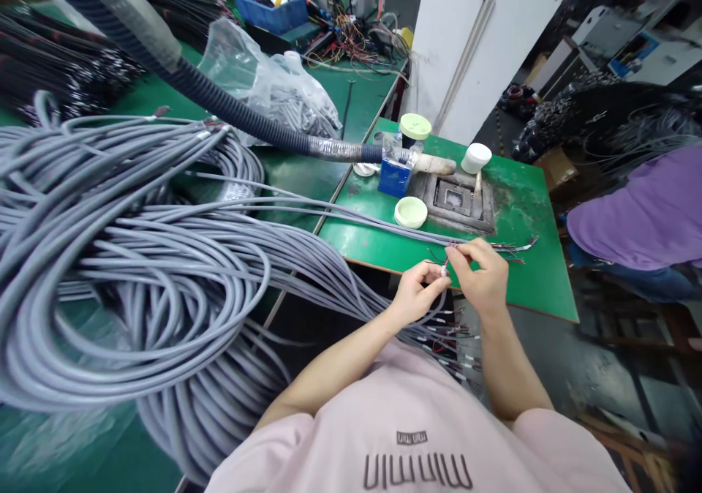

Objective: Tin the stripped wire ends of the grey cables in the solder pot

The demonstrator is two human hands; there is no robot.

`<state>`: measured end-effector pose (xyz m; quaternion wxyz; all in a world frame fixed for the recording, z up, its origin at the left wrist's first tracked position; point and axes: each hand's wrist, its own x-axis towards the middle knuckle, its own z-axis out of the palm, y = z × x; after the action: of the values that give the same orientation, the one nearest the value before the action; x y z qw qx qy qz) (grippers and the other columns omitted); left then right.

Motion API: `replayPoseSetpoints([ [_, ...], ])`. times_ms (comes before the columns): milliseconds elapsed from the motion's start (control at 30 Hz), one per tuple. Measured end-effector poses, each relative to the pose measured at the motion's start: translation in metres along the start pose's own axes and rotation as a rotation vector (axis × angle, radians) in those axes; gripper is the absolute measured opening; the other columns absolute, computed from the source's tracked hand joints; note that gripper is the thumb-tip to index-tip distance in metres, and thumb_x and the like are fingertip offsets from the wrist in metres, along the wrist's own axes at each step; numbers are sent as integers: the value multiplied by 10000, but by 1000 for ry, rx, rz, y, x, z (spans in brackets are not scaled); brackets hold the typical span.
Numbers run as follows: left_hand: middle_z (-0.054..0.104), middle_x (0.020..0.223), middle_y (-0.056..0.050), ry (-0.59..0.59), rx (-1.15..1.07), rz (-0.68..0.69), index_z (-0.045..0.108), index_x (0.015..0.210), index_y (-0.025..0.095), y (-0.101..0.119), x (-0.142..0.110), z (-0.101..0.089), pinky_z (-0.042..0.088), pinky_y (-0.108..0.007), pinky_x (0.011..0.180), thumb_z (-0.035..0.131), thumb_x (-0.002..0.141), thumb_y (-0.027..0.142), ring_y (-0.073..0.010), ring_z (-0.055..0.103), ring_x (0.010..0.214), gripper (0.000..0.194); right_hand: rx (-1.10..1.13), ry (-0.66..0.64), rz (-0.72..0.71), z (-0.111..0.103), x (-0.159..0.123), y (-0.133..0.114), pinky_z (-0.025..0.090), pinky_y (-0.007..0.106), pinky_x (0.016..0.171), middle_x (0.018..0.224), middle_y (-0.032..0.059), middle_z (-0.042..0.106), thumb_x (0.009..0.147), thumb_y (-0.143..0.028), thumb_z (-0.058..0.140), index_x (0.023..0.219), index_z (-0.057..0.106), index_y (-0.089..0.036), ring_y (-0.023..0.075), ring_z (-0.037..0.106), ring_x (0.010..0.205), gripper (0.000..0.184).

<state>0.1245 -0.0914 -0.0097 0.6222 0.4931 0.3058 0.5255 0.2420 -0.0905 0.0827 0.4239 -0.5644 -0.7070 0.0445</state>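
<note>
1. Left hand (420,293) pinches gray cable (442,301) at white collar (444,271), near green board (529,200)'s front edge
2. Right hand (485,277) pinches its thin wires (450,252), already bared
3. Looks mid-batch: bared ends (518,247) on board, another bunch (447,341) below; finished or pending, can't tell

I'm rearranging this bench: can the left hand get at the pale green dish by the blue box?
Probably yes: only grey cables lying across the green tabletop seem to come between the left hand and the pale green dish. It would likely need to release the cable end it pinches.
</note>
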Motion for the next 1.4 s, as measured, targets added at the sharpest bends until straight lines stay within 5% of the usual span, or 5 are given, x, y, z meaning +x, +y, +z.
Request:
replayPoseSetpoints([
  [300, 608, 762, -13, -108, -116, -87, 624, 855, 137, 2, -6, -5, 413, -248, 682, 733, 782, 455, -100, 518, 674, 344, 475, -175, 271, 0, 9, 16, 430, 277, 588, 702, -10, 657, 808, -298, 707, 755, 739, -220, 135, 569, 622, 100],
  [700, 662, 734, -33, -165, -319, -204, 617, 843, 120, 10, -5, -11, 451, -232, 623, 783, 731, 462, -94, 570, 618, 397, 846, 229, 402, 6, 27, 23, 328, 255, 502, 480, -56, 403, 695, -268, 721, 486, 490, -195, 89, 366, 482, 320],
  [867, 681, 732, -40, -146, -446, -300, 649, 896, 121, 3, -7, -16, 477, -243, 638, 792, 715, 482, -110, 604, 619, 428, 583, -159, 326, -9, 20, 23, 398, 269, 559, 621, -16, 611, 733, -281, 752, 721, 736, -206, 117, 501, 568, 78],
  [967, 682, 734, -41, -203, -487, -314, 662, 898, 121, 5, -6, -14, 483, -240, 655, 788, 732, 459, -106, 608, 624, 397, 500, -311, 292, -6, 15, 19, 450, 282, 614, 781, 12, 704, 754, -308, 752, 864, 774, -226, 144, 588, 661, 139],
  [1400, 639, 681, -12, -143, -686, -401, 652, 875, 127, 12, -3, -17, 487, -231, 606, 830, 685, 427, -105, 603, 597, 397, 375, -98, 195, 2, 1, 21, 472, 299, 620, 723, 4, 697, 808, -262, 719, 783, 757, -232, 153, 616, 656, 54],
])
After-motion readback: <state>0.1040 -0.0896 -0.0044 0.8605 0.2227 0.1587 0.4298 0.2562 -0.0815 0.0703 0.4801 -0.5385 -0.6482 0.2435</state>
